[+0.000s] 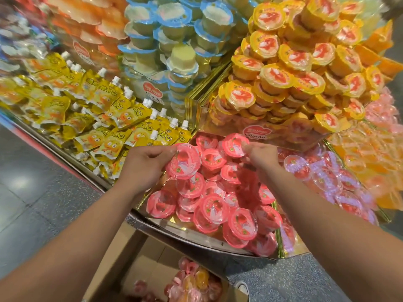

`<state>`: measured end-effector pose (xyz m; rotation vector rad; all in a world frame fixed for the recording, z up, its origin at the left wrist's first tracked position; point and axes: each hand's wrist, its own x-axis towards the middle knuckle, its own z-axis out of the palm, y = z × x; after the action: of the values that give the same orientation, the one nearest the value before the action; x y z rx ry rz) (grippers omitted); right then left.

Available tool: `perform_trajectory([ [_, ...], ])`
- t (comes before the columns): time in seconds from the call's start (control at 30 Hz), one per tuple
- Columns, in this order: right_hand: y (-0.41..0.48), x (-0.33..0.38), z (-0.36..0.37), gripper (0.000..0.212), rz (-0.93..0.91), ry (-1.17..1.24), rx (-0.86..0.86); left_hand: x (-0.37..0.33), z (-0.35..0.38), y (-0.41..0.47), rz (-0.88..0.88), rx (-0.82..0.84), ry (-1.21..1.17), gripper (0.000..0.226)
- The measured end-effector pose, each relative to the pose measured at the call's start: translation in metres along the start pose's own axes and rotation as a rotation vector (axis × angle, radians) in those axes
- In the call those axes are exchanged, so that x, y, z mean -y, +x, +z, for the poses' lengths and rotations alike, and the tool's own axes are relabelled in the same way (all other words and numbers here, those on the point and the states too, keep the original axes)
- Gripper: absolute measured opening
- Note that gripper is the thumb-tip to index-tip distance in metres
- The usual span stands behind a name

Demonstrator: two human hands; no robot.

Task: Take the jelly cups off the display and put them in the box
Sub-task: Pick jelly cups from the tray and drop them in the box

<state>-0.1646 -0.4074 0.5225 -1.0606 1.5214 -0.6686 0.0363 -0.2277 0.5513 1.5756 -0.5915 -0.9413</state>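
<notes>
A pink cup (185, 164) is gripped by the left hand (144, 164) and a second cup (234, 144) is pinched by the right hand (260, 155) over the pink pile (214, 208), while the box (130, 247), already partly filled, is seen below, toward the body, nearer the left arm

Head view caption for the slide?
Left hand and right hand each grip a pink jelly cup over the display bin; cardboard box below.
</notes>
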Motion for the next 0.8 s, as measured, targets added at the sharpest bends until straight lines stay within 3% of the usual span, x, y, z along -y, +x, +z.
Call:
perform_trajectory([
  [0.53,0.040,-0.012,0.011,0.016,0.008,-0.226,-0.025,0.026,-0.002,0.001,0.022,-0.024,0.067,0.011],
  [0.67,0.035,-0.008,0.008,0.031,0.005,-0.330,-0.016,0.032,-0.004,-0.003,0.029,-0.031,0.100,0.013],
  [0.8,0.030,-0.005,0.007,0.027,0.003,-0.299,-0.019,0.034,-0.008,-0.005,0.033,-0.036,0.115,0.013],
])
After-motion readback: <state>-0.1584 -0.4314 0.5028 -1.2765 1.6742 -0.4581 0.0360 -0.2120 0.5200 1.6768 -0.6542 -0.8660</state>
